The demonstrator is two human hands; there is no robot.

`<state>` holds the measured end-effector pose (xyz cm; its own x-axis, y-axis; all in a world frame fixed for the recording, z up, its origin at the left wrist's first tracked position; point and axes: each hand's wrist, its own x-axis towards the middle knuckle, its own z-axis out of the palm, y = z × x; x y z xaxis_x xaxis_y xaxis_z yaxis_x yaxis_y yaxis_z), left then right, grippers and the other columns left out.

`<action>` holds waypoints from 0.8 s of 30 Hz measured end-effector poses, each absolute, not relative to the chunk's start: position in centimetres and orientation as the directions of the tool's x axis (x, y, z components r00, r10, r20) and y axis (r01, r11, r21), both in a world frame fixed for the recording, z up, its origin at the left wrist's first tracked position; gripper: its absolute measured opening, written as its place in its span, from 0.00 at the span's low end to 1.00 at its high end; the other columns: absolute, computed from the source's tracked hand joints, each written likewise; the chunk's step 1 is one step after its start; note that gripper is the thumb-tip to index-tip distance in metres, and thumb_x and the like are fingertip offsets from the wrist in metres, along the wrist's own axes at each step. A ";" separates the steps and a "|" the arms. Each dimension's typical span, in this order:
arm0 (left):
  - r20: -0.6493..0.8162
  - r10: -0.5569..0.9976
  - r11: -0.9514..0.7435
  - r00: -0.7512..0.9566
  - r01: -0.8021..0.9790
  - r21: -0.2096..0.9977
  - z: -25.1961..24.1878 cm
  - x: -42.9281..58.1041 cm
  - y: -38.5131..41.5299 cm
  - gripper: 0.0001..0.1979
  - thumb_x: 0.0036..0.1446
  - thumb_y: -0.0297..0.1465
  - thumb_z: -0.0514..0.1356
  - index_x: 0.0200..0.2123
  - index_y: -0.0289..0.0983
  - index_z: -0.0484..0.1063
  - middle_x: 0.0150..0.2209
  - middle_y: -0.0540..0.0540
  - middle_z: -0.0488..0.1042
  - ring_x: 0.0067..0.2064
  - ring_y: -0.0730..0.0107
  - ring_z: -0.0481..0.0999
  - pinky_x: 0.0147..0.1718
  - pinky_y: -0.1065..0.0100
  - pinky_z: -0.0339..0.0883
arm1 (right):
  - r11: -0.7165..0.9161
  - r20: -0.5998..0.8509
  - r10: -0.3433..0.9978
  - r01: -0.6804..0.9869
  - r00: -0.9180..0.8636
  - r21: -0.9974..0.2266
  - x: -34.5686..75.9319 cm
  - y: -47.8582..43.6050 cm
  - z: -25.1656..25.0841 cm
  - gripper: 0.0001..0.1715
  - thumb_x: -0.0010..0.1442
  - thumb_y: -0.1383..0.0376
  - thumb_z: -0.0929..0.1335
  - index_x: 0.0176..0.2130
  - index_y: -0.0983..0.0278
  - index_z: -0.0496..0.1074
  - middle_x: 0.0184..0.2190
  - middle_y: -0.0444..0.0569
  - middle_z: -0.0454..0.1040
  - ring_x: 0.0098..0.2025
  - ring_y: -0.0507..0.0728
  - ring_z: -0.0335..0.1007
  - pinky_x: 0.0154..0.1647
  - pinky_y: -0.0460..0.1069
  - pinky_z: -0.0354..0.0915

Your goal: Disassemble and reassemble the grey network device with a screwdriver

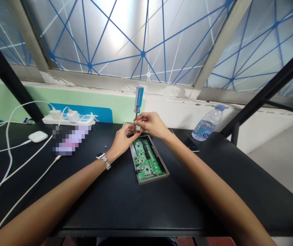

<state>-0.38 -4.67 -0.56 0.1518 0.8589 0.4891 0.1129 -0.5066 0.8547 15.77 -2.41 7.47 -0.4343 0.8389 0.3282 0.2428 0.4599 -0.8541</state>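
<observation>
A screwdriver (138,97) with a clear blue handle stands nearly upright, its tip down at the far left corner of a metal case. My right hand (151,124) is closed, fingertips pinching the metal shaft below the handle. My left hand (123,138) is closed around the lower end of the shaft by the case's corner; what its fingers grip is hidden. A green circuit board (146,159) with black and silver parts lies inside the shallow grey case (152,178), flat on the black table.
At left, a white power strip (81,121) holds chargers, with white cables across the table (105,198). Nearby are a white rounded case (38,136), a blurred-out object (72,140) and a tiny piece (105,146). A water bottle (207,124) and a dark phone (191,145) are at right.
</observation>
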 end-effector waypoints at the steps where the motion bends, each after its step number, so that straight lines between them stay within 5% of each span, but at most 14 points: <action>1: 0.492 0.862 -0.505 0.120 0.144 0.851 -0.6 -0.4 -4.7 0.12 0.56 0.36 0.66 0.40 0.36 0.72 0.37 0.44 0.79 0.39 0.64 0.80 0.42 0.65 0.72 | 0.470 0.338 0.840 0.258 -0.424 -0.844 15.8 -2.4 7.4 0.09 0.54 0.63 0.72 0.32 0.67 0.72 0.22 0.43 0.74 0.20 0.51 0.72 0.23 0.46 0.66; 5: 0.490 0.871 -0.489 0.048 0.200 0.849 -0.8 -0.5 -4.6 0.13 0.52 0.37 0.68 0.33 0.37 0.70 0.29 0.49 0.75 0.32 0.68 0.77 0.33 0.69 0.70 | 0.494 0.371 0.844 0.292 -0.388 -0.819 15.7 -2.2 7.2 0.11 0.54 0.61 0.73 0.31 0.66 0.71 0.22 0.44 0.73 0.19 0.51 0.71 0.22 0.46 0.64; 16: 0.449 0.893 -0.450 0.041 0.136 0.882 -0.6 -0.5 -4.4 0.10 0.51 0.35 0.68 0.31 0.36 0.73 0.28 0.47 0.77 0.31 0.65 0.79 0.32 0.67 0.72 | 0.515 0.433 0.851 0.310 -0.297 -0.799 15.1 -1.9 6.0 0.16 0.53 0.57 0.74 0.30 0.63 0.67 0.24 0.43 0.72 0.18 0.50 0.69 0.19 0.46 0.62; 24: 0.435 0.887 -0.451 0.159 0.087 0.888 -0.4 -0.8 -4.4 0.09 0.56 0.34 0.64 0.37 0.34 0.77 0.37 0.40 0.81 0.42 0.57 0.82 0.44 0.61 0.74 | 0.421 0.305 0.846 0.197 -0.438 -0.885 15.6 -2.1 6.8 0.17 0.57 0.60 0.73 0.44 0.66 0.70 0.36 0.48 0.76 0.23 0.49 0.72 0.21 0.44 0.67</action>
<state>-0.75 -4.37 -0.37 0.1587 0.8865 0.4346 0.0869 -0.4510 0.8883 15.58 -2.10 6.81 -0.4379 0.8459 0.3046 0.1971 0.4208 -0.8855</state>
